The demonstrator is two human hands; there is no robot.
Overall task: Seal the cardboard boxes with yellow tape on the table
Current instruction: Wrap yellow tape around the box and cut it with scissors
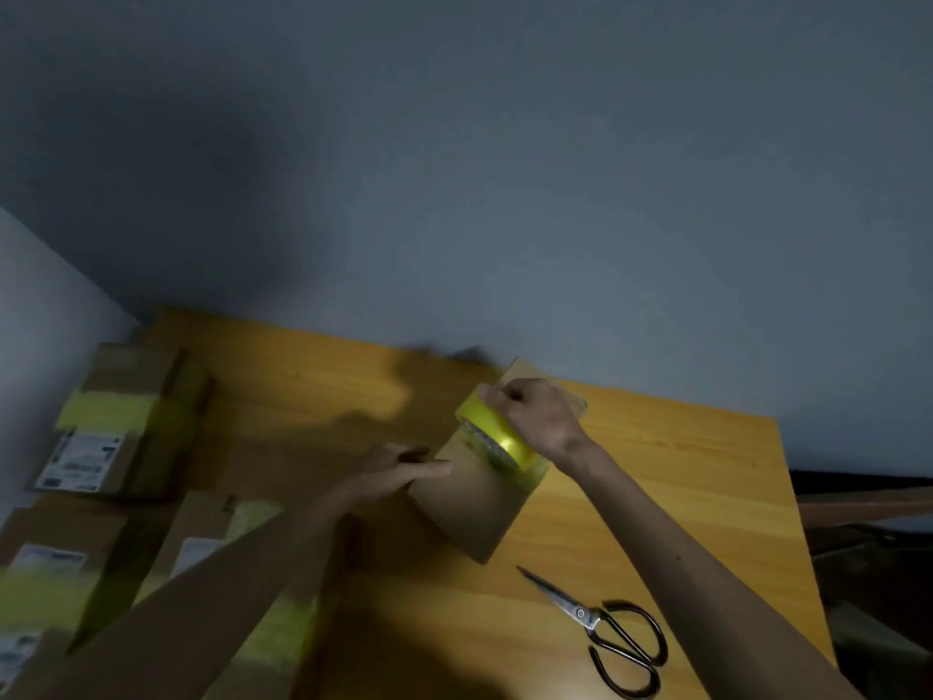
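The box (474, 507) lay in the middle of the table (656, 472). The right hand (540, 416) gripped the tape roll (497, 434) on the box's far end. The left hand (394, 469) pressed straight fingers against its left side. Scissors (606, 623) lay near; taped boxes (116, 421) sat far left.

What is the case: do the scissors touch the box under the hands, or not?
Apart. The head view shows a strip of bare table between the tip of the scissors and the near corner of the box.
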